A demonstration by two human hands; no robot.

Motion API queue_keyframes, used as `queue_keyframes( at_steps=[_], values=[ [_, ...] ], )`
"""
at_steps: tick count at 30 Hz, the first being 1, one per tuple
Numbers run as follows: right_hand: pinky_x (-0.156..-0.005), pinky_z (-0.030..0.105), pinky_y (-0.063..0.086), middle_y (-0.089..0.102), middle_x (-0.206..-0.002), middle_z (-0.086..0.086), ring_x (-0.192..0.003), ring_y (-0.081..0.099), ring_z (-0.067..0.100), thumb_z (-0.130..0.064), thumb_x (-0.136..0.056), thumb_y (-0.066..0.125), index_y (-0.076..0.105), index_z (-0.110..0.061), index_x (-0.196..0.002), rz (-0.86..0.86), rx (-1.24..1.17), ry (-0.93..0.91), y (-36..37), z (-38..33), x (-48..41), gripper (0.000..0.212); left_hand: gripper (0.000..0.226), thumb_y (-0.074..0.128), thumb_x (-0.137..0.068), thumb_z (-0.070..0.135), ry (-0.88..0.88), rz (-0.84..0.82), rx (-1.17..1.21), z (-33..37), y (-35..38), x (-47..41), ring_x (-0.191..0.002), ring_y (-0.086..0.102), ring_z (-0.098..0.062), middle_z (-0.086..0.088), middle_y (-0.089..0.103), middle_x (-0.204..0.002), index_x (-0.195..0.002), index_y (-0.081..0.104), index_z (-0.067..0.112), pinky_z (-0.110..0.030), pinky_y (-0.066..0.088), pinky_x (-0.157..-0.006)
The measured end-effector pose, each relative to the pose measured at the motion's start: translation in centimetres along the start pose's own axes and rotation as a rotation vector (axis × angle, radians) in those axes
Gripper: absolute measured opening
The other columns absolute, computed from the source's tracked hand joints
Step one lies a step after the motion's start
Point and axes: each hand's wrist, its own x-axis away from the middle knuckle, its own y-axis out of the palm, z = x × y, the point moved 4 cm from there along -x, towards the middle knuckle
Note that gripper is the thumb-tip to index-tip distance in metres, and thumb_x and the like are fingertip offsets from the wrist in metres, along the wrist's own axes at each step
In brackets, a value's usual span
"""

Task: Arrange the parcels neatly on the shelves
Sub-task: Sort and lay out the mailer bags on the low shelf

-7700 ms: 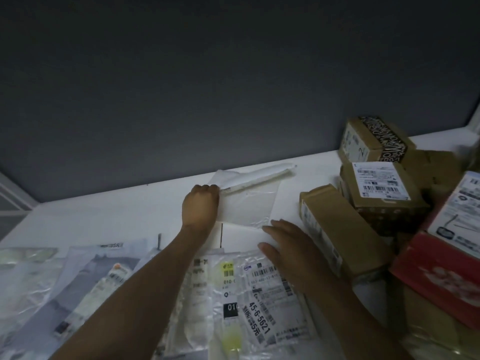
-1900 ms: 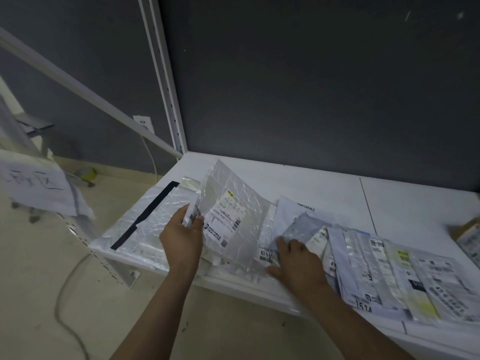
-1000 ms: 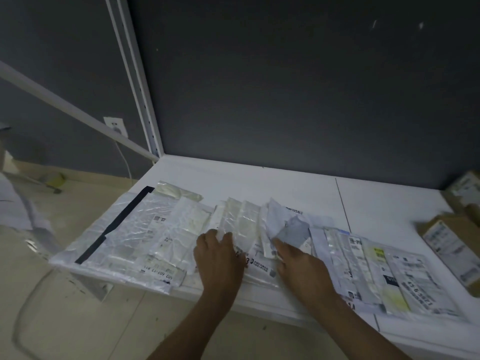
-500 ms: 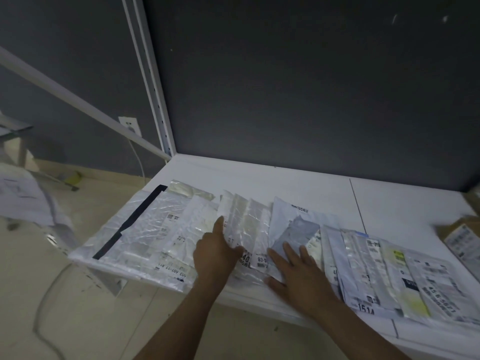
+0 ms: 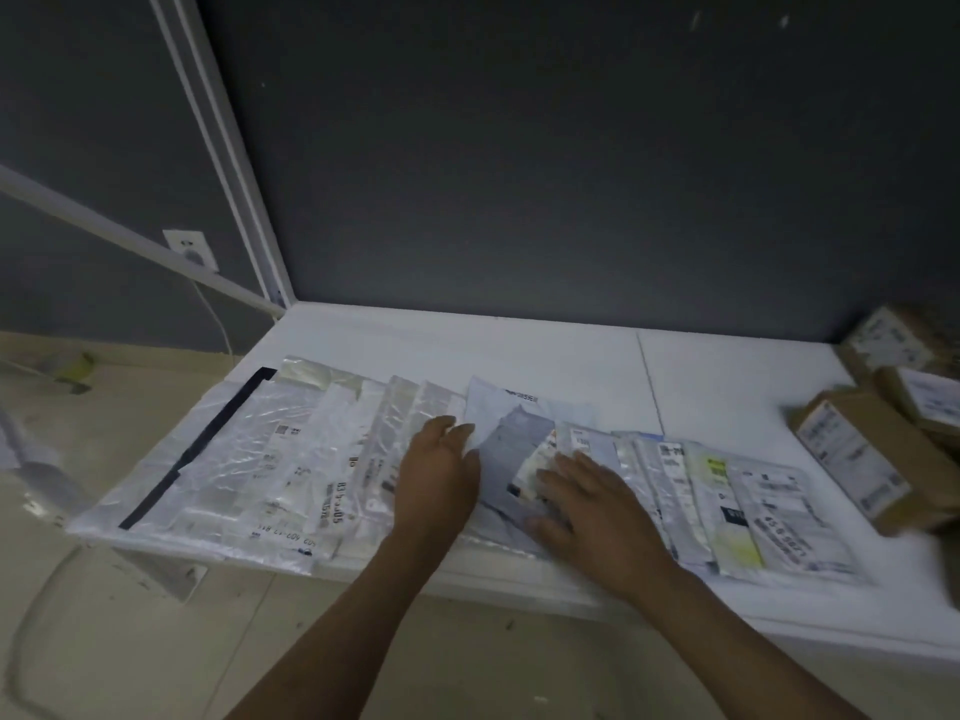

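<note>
Several flat plastic mailer parcels lie overlapping in a row along the front of the white shelf (image 5: 571,356). The largest clear mailer with a black stripe (image 5: 218,459) is at the left end. My left hand (image 5: 439,475) lies flat, fingers straight, on the clear bubble mailers (image 5: 405,439) near the middle. My right hand (image 5: 587,501) presses flat on a grey-and-white mailer (image 5: 511,449). More labelled mailers (image 5: 737,501) fan out to the right.
Brown cardboard boxes (image 5: 862,454) with white labels are stacked at the shelf's right end. A white shelf upright (image 5: 228,163) rises at the back left. A wall socket (image 5: 189,249) and cable are at left, with beige floor below.
Both hands have slid a little to the right along the row and now lie flatter on the mailers. The view has turned right, bringing the boxes into sight.
</note>
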Motion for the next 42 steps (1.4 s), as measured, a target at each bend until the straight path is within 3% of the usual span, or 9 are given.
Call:
queue_keyframes(
  at_steps=[2, 4, 9, 15, 26, 30, 37, 40, 42],
  values=[
    [-0.089, 0.05, 0.051, 0.067, -0.118, 0.015, -0.112, 0.062, 0.036, -0.056, -0.081, 0.041, 0.072, -0.013, -0.108, 0.05, 0.011, 0.131, -1.0, 3.7, 1.7, 0.059, 0.048, 0.036, -0.093, 0.031, 0.038, -0.192, 0.074, 3.2, 1.8, -0.2, -0.118, 0.055, -0.031, -0.016, 0.061, -0.122, -0.119, 0.064, 0.003, -0.029, 0.035, -0.103],
    [-0.091, 0.055, 0.05, 0.064, -0.122, 0.02, -0.116, 0.059, 0.041, -0.058, -0.082, 0.036, 0.071, -0.01, -0.112, 0.023, 0.004, 0.27, -1.6, 7.9, 3.7, 0.066, 0.048, 0.048, -0.096, 0.037, -0.006, -0.294, 0.161, 5.9, 3.6, -0.1, -0.123, 0.051, -0.029, -0.015, 0.058, -0.129, -0.13, 0.056, 0.004, -0.026, 0.03, -0.104],
    [-0.115, 0.056, 0.011, 0.008, -0.161, 0.005, -0.146, 0.005, 0.036, -0.072, -0.088, 0.031, 0.024, -0.037, -0.149, -0.241, -0.009, 0.696, -0.9, 17.1, 9.7, 0.071, 0.091, 0.068, -0.078, 0.059, -0.108, -0.483, 0.106, 10.2, 7.5, 0.6, -0.126, 0.045, -0.028, -0.012, 0.046, -0.137, -0.147, 0.03, 0.016, -0.033, 0.034, -0.105],
    [-0.115, 0.052, 0.021, -0.005, -0.162, -0.004, -0.147, 0.004, 0.035, -0.085, -0.077, 0.015, 0.0, -0.05, -0.149, -0.322, -0.045, 0.606, 1.1, 17.4, 10.7, 0.081, 0.08, 0.072, -0.083, 0.029, -0.099, -0.505, 0.082, 11.5, 9.4, 1.5, -0.126, 0.045, -0.025, -0.011, 0.028, -0.145, -0.149, 0.027, 0.019, -0.031, 0.036, -0.106],
    [-0.117, 0.055, 0.003, -0.011, -0.162, -0.001, -0.146, -0.012, 0.036, -0.092, -0.054, -0.001, 0.001, -0.049, -0.149, -0.345, -0.031, 0.578, 2.0, 14.3, 7.6, 0.105, 0.094, 0.044, -0.074, 0.083, -0.277, -0.35, -0.421, 5.9, 6.3, -0.6, -0.137, 0.021, -0.043, -0.023, 0.027, -0.148, -0.149, 0.018, 0.033, -0.051, 0.021, -0.109],
    [-0.117, 0.056, 0.003, -0.013, -0.162, 0.0, -0.146, -0.012, 0.037, -0.088, -0.073, 0.019, 0.002, -0.048, -0.149, -0.362, -0.026, 0.575, 2.2, 14.3, 7.3, 0.088, 0.067, 0.047, -0.087, 0.066, -0.239, -0.289, -0.467, 6.0, 5.1, -0.6, -0.117, 0.045, -0.035, -0.017, 0.05, -0.124, -0.141, 0.031, 0.031, -0.043, 0.031, -0.097],
    [-0.116, 0.057, 0.007, -0.016, -0.161, 0.004, -0.146, -0.01, 0.039, -0.084, -0.079, 0.025, -0.005, -0.05, -0.148, -0.381, -0.043, 0.555, 2.6, 13.8, 6.8, 0.082, 0.047, 0.057, -0.087, 0.052, -0.277, -0.214, -0.39, 5.7, 4.5, 1.0, -0.109, 0.048, -0.029, -0.01, 0.044, -0.12, -0.123, 0.051, 0.022, -0.04, 0.038, -0.092],
    [-0.115, 0.058, 0.009, -0.018, -0.16, 0.008, -0.145, -0.009, 0.043, -0.084, -0.08, 0.022, -0.01, -0.053, -0.146, -0.374, -0.004, 0.526, 2.9, 12.8, 6.6, 0.079, 0.048, 0.049, -0.088, 0.052, -0.106, -0.124, -0.335, 5.2, 4.8, 0.9, -0.123, 0.046, -0.038, -0.019, 0.046, -0.136, -0.118, 0.062, 0.016, -0.047, 0.035, -0.102],
    [-0.115, 0.058, 0.009, -0.019, -0.16, 0.009, -0.145, -0.009, 0.044, -0.083, -0.081, 0.02, -0.01, -0.053, -0.146, -0.386, 0.013, 0.511, 2.9, 12.3, 6.4, 0.078, 0.072, 0.03, -0.084, 0.065, 0.067, -0.26, -0.239, 5.7, 5.5, 1.2, -0.135, 0.035, -0.045, -0.023, 0.033, -0.15, -0.138, 0.049, 0.022, -0.055, 0.031, -0.107]
  ],
)
